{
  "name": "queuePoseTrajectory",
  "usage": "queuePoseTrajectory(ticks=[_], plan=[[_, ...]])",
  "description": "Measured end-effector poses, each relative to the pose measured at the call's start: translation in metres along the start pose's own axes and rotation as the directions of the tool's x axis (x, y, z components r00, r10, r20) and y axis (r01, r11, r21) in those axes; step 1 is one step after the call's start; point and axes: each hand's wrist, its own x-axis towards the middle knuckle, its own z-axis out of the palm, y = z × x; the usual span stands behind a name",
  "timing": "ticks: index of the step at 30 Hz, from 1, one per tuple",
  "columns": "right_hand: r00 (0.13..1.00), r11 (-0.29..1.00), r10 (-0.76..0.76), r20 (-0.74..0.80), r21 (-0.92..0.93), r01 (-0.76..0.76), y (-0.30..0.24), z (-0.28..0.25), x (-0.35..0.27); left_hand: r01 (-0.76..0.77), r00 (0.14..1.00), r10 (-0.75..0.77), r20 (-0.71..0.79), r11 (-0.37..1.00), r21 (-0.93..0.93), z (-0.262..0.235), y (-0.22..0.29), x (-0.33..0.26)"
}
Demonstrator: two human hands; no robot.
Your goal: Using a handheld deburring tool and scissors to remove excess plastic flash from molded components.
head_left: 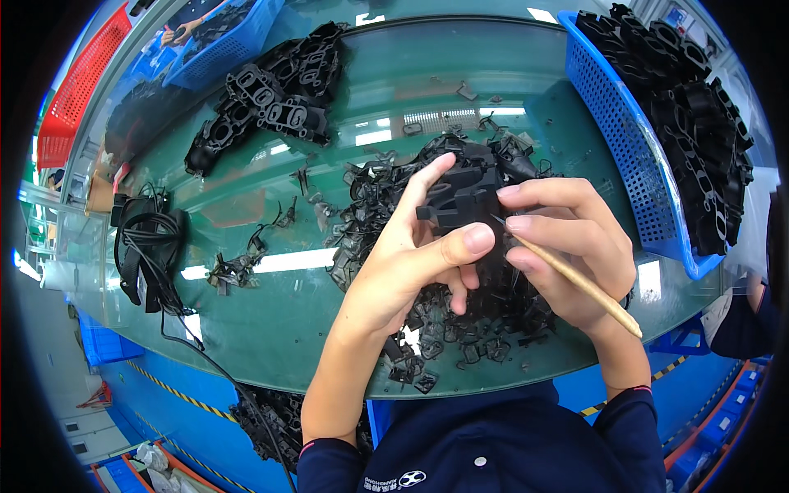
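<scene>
My left hand [403, 255] is closed around a black molded plastic part [468, 197], its thumb along the near side. The part is held above the table, and its lower end blends into the dark heap behind it. Pinched in the fingers of my right hand [575, 255] is a slim tan-handled knife [583, 283]. Its thin, dark tip points left and meets or nearly touches the part's right side; contact cannot be made out. Beneath both hands lies a heap of black plastic scraps [362, 197], partly hidden by my hands.
Black molded parts [279, 99] are stacked at the far left of the green table [246, 320]. A blue basket [633, 156] full of similar parts stands on the right. At left lies a black device with a coiled cable [152, 238]. A red basket [82, 90] is farther off.
</scene>
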Motion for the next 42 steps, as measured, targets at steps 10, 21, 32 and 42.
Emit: queuePoseTrajectory(ticks=[10, 21, 32, 42], plan=[[0.986, 0.965, -0.153, 0.068, -0.205, 0.164, -0.003, -0.012, 0.008, -0.128, 0.991, 0.13, 0.006, 0.965, 0.228, 0.0, -0.002, 0.003], [0.947, 0.889, -0.301, 0.112, -0.328, 0.321, 0.006, -0.01, 0.007, -0.196, 0.977, 0.211, -0.013, 0.928, 0.315, -0.002, -0.002, 0.004], [0.91, 0.795, -0.381, 0.162, -0.445, 0.412, 0.008, -0.005, 0.004, -0.184, 0.98, 0.198, -0.002, 0.913, 0.363, 0.003, -0.008, 0.002], [0.986, 0.953, -0.099, -0.132, -0.298, 0.056, 0.008, -0.003, 0.0, -0.282, 0.934, 0.339, 0.115, 0.499, 0.819, 0.001, -0.017, 0.007]])
